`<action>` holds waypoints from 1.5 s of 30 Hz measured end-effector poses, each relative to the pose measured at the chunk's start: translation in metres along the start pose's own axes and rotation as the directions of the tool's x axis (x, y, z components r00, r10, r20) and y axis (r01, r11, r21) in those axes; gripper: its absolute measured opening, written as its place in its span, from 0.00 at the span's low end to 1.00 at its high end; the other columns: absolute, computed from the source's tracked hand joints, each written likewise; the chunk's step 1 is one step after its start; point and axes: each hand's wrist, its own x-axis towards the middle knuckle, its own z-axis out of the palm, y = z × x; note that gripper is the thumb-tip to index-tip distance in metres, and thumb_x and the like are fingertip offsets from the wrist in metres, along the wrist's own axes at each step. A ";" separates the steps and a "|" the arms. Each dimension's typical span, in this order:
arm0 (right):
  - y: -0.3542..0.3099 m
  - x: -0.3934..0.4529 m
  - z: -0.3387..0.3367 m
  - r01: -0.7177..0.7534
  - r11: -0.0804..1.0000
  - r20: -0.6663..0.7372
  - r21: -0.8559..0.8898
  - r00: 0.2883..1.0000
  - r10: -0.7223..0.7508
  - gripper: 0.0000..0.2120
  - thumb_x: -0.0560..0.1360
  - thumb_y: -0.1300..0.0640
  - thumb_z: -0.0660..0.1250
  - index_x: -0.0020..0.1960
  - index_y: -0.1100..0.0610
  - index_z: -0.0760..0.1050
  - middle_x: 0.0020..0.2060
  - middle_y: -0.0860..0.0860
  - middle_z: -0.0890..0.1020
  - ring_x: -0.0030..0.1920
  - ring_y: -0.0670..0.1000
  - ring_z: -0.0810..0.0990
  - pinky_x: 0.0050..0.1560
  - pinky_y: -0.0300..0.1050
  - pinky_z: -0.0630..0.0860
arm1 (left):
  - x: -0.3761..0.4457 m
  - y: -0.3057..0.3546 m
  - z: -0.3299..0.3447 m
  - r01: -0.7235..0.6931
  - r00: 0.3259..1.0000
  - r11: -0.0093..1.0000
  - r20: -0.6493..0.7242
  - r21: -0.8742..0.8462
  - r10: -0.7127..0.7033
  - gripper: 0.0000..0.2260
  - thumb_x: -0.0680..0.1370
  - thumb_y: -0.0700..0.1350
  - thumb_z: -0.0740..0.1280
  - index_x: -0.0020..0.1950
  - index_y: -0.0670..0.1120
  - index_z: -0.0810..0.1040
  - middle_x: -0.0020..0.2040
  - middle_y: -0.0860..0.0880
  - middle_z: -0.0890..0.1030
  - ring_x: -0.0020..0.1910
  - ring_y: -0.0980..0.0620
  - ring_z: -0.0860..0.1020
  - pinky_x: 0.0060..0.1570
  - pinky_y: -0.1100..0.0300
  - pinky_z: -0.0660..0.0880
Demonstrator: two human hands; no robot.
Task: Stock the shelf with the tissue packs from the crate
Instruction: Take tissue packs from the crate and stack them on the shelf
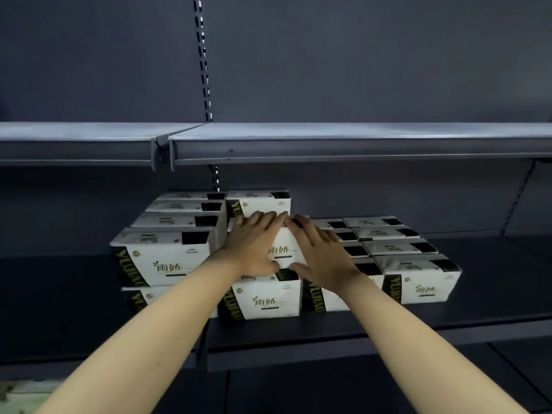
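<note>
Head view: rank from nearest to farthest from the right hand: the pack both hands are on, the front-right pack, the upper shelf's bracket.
1. Held pack, under the right hand, centre stack.
2. Front-right pack, lower shelf, to the hand's right.
3. Bracket, upper shelf, up and to the left.

The tissue packs (167, 261) are showing white wrappers with black bands, gold lettering and green leaf marks. The shelf (328, 327) at lower centre is looking dark navy, the upper shelf (358, 144) grey-blue.

The tissue packs (263, 303) read "YUJIAO" and "雨娇".
</note>
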 end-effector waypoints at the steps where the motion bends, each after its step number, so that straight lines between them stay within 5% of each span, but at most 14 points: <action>1: 0.000 0.001 0.000 0.000 1.000 0.016 0.012 1.000 0.000 0.45 0.68 0.44 0.73 0.73 0.54 0.49 0.71 0.56 0.64 0.62 0.58 0.74 0.55 0.55 0.75 | 0.001 0.000 0.004 0.012 1.000 1.000 -0.029 0.025 -0.011 0.43 0.72 0.59 0.66 0.77 0.50 0.44 0.75 0.49 0.56 0.72 0.47 0.58 0.67 0.47 0.56; 13: -0.006 0.021 0.016 -0.123 0.988 0.020 0.092 0.992 0.122 0.42 0.65 0.56 0.77 0.71 0.58 0.57 0.65 0.61 0.70 0.54 0.61 0.79 0.39 0.54 0.82 | 0.018 -0.001 0.020 0.134 0.978 0.983 -0.175 0.128 -0.111 0.33 0.79 0.49 0.63 0.77 0.44 0.48 0.76 0.47 0.57 0.74 0.48 0.57 0.70 0.51 0.55; 20: -0.008 0.041 0.022 -0.164 0.980 0.048 0.109 0.986 0.159 0.38 0.69 0.59 0.74 0.74 0.61 0.59 0.70 0.62 0.64 0.61 0.63 0.74 0.49 0.54 0.79 | 0.039 -0.006 0.031 0.250 0.961 0.965 -0.140 0.079 -0.238 0.33 0.78 0.42 0.65 0.77 0.45 0.48 0.76 0.47 0.55 0.75 0.48 0.54 0.70 0.43 0.54; 25: -0.005 0.053 0.032 -0.162 0.984 0.035 0.070 0.987 0.160 0.42 0.58 0.58 0.81 0.68 0.63 0.69 0.62 0.64 0.73 0.49 0.61 0.81 0.42 0.48 0.80 | 0.052 -0.013 0.035 0.259 0.960 0.964 -0.124 0.058 -0.251 0.34 0.78 0.41 0.65 0.77 0.45 0.48 0.76 0.47 0.53 0.75 0.48 0.52 0.72 0.40 0.52; 34: 0.000 0.067 0.044 -0.180 0.983 0.044 0.038 0.983 0.179 0.41 0.53 0.57 0.83 0.63 0.64 0.73 0.56 0.62 0.77 0.45 0.60 0.81 0.36 0.46 0.80 | 0.065 -0.024 0.040 0.249 0.963 0.968 -0.110 0.026 -0.245 0.32 0.78 0.40 0.64 0.77 0.46 0.50 0.76 0.48 0.53 0.75 0.48 0.51 0.72 0.39 0.50; 39: -0.003 0.068 0.046 -0.202 0.979 0.109 0.028 0.974 0.198 0.34 0.74 0.58 0.68 0.74 0.58 0.55 0.70 0.57 0.62 0.62 0.57 0.72 0.51 0.46 0.78 | 0.067 -0.025 0.043 0.245 0.967 0.969 -0.077 0.025 -0.242 0.34 0.77 0.39 0.65 0.77 0.45 0.48 0.77 0.47 0.51 0.76 0.47 0.48 0.71 0.38 0.48; 45: -0.010 0.071 0.028 -0.270 0.951 0.119 0.153 0.960 0.253 0.34 0.78 0.53 0.64 0.76 0.53 0.48 0.76 0.55 0.48 0.72 0.58 0.58 0.69 0.51 0.61 | 0.060 -0.022 0.030 0.237 0.969 0.968 -0.098 0.085 -0.228 0.33 0.79 0.44 0.63 0.77 0.43 0.47 0.77 0.45 0.53 0.76 0.47 0.50 0.73 0.45 0.42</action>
